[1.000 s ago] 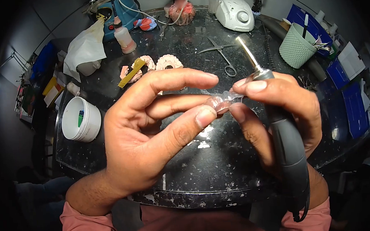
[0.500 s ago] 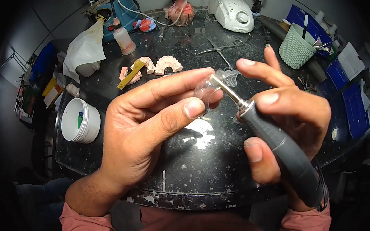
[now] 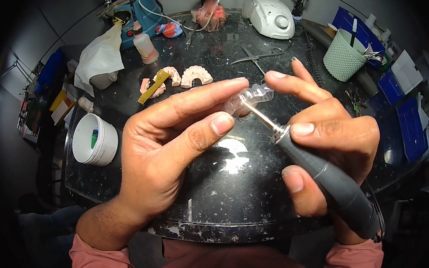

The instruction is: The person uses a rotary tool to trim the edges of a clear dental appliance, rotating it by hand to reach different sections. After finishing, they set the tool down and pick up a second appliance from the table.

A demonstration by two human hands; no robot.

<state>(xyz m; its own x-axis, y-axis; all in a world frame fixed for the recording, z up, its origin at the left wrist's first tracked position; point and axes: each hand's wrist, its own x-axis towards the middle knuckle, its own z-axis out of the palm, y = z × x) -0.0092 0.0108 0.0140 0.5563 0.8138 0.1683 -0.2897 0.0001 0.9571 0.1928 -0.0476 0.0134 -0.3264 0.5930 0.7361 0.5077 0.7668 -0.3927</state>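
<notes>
Between the thumb and fingers of my left hand (image 3: 166,146) is a clear, tooth-shaped plastic tray (image 3: 258,94). My right hand (image 3: 335,132) holds a black rotary handpiece (image 3: 323,169), its cord trailing at the lower end. The handpiece's thin metal bit points up and left, its tip at the clear tray; whether it touches cannot be made out. My right index fingertip is close to the tray's right end. Beyond my left hand lie pink-white dental casts (image 3: 195,76) and a yellow strip (image 3: 154,87).
Scissors (image 3: 254,58) lie behind my hands. A white tub (image 3: 96,140) stands left, a green basket (image 3: 345,59) right. At the back are a white control box (image 3: 272,18), a bottle (image 3: 145,47) and a blue machine (image 3: 138,19). The black table's front edge (image 3: 219,231) is near me.
The clear tray has turned and shows more of its curved shape. My right hand and the handpiece have shifted slightly left, and the bit's tip is a little lower.
</notes>
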